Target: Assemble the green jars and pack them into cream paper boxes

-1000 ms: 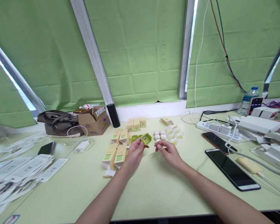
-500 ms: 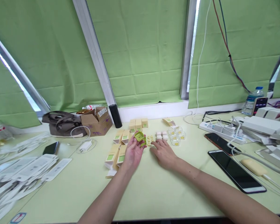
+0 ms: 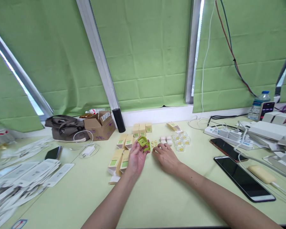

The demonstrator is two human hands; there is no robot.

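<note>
In the head view my left hand (image 3: 137,158) grips a small green square dish (image 3: 142,141), tilted with its hollow side showing. Behind that hand's fingertips is a second green piece (image 3: 147,147), partly hidden; whether the hand also holds it I cannot tell. My right hand (image 3: 166,158) rests low over the table, fingers apart and slightly bent. Its fingertips are beside a group of small yellow pieces (image 3: 153,142). Just beyond them sit several pale pink-white rolls (image 3: 166,139). Clear cups with yellow centres (image 3: 180,148) stand to their right.
Cardboard boxes with green labels (image 3: 114,160) stand left of my left hand. A phone (image 3: 244,178), a power strip (image 3: 228,135) and cables lie on the right. White tags (image 3: 35,173), a bag (image 3: 66,127), a carton (image 3: 99,126) and a black cylinder (image 3: 118,121) are leftward.
The view has shifted slightly. My right hand's fingers stay by the yellow pieces with little movement. My left hand still has the green dish, and the second green piece shows a little more.
</note>
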